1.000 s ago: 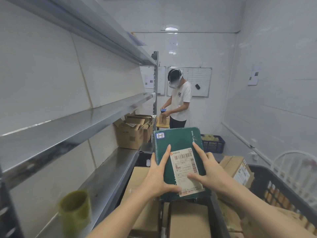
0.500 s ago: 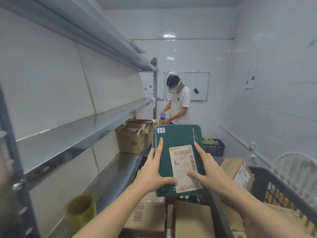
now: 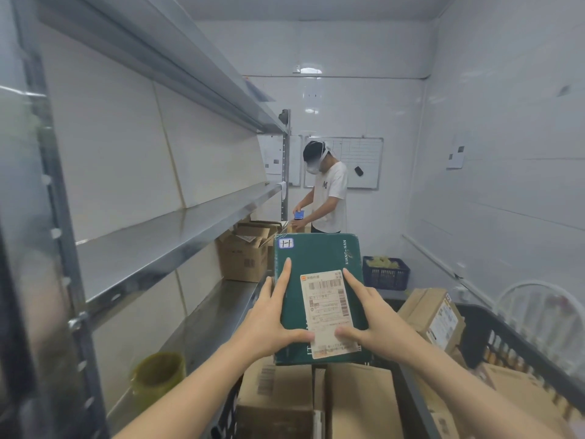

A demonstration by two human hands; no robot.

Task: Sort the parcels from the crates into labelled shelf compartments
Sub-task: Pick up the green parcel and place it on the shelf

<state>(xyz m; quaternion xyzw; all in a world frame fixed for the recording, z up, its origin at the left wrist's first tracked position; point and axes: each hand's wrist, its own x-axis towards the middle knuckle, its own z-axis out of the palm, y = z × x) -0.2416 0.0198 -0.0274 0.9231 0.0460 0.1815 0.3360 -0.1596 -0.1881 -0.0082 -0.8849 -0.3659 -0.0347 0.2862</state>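
Storeroom colours: a dark green parcel [image 3: 319,258] with pale lettering bears a white shipping label [image 3: 327,308] striped with black barcodes and flagged orange at its 11 o'clock corner. A blue-edged white sticker [image 3: 286,243] marks the parcel's own 11 o'clock corner. Plain brown cardboard boxes [image 3: 243,261] show at the parcel's 10 and 6 o'clock. A slotted blue crate [image 3: 385,275] is at 3 o'clock, a black crate [image 3: 506,340] at 4, and a yellow-green tape roll [image 3: 158,375] at 8 against silver-grey shelving [image 3: 142,248]. At 12 o'clock, a person [image 3: 330,191] in a white, dark-lettered T-shirt; behind, a gridded white whiteboard [image 3: 364,160] and white walls [image 3: 506,122].
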